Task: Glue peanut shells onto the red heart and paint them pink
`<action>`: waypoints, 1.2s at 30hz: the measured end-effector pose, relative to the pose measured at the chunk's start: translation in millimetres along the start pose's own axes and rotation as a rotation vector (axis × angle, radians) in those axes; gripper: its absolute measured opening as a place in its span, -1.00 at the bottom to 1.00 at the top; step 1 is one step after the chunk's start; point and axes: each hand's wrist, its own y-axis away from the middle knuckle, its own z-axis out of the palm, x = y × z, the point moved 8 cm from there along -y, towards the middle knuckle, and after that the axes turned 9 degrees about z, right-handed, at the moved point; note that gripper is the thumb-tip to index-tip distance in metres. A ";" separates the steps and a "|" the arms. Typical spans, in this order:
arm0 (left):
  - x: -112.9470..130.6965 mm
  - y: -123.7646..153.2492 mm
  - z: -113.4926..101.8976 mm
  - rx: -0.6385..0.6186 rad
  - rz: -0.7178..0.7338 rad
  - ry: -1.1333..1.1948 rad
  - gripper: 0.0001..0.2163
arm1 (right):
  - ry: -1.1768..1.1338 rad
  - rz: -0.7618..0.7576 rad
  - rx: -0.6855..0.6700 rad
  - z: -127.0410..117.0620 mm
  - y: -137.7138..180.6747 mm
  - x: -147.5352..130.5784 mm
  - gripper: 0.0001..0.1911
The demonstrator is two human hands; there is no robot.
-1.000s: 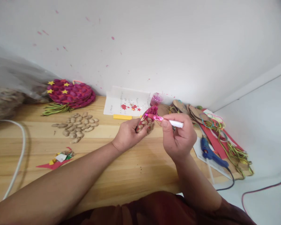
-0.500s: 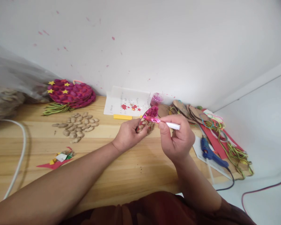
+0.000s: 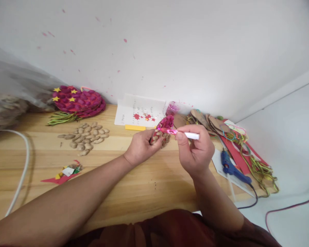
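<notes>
My left hand (image 3: 140,148) is closed on a small peanut-shell craft piece (image 3: 162,132), part painted magenta and part bare shells, held up above the wooden table (image 3: 134,185). My right hand (image 3: 195,151) pinches a white-handled brush with a pink tip (image 3: 181,133). The pink tip touches the upper, painted part of the piece. Both hands are close together near the table's middle.
Loose peanut shells (image 3: 86,138) lie at the left, behind them a stack of finished magenta pieces with yellow stars (image 3: 77,100). A sheet with star stickers (image 3: 140,115) and a pink paint cup (image 3: 172,108) stand by the wall. A blue glue gun (image 3: 233,168), cardboard cut-outs and cords lie at the right.
My right hand has shifted the brush slightly left and back along the craft piece; the left hand keeps the piece in nearly the same place.
</notes>
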 end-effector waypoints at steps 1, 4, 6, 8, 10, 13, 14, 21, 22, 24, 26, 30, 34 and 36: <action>-0.3 0.0 0.1 0.000 -0.003 -0.001 -0.71 | 0.008 -0.012 -0.003 0.3 0.1 -1.1 -0.83; -1.3 -0.2 0.5 -0.001 -0.014 -0.006 -0.70 | 0.011 -0.015 -0.018 1.1 0.3 -1.7 -0.83; -1.7 -0.1 1.0 -0.007 -0.020 -0.004 -0.70 | -0.006 0.004 -0.013 0.3 0.1 0.5 -0.83; -2.3 0.2 1.5 -0.012 -0.026 0.000 -0.72 | -0.012 0.010 -0.002 -0.5 0.0 2.1 -0.84; -3.5 0.7 1.9 -0.013 -0.033 0.007 -0.72 | -0.002 -0.010 -0.004 -0.3 0.1 1.7 -0.84; -6.0 1.5 2.4 -0.009 -0.051 0.014 -0.69 | -0.001 -0.035 -0.034 2.1 0.3 0.3 -0.84; -6.7 1.6 2.4 -0.007 -0.059 0.017 -0.69 | -0.008 -0.038 -0.042 2.6 0.4 0.1 -0.84; -7.5 1.2 2.4 -0.012 -0.085 0.031 -0.69 | -0.007 -0.068 -0.086 6.8 2.1 -2.3 -0.84; -8.2 1.5 2.3 -0.008 -0.096 0.041 -0.69 | 0.004 -0.069 -0.097 7.9 2.3 -2.3 -0.85; -9.9 2.2 2.1 0.000 -0.120 0.058 -0.70 | 0.017 -0.075 -0.108 8.9 2.5 -2.8 -0.86; -10.4 2.5 1.9 0.004 -0.133 0.065 -0.70 | 0.009 -0.087 -0.105 8.7 2.4 -3.5 -0.85; -9.2 1.6 2.1 0.000 -0.126 0.077 -0.70 | -0.015 -0.103 -0.109 9.2 2.1 -3.7 -0.80; -10.9 1.6 3.5 -0.012 -0.135 0.077 -0.71 | 0.004 -0.117 -0.138 11.4 2.8 -3.7 -0.79; -11.2 1.8 3.8 -0.010 -0.135 0.077 -0.71 | 0.012 -0.127 -0.134 11.1 3.0 -4.3 -0.80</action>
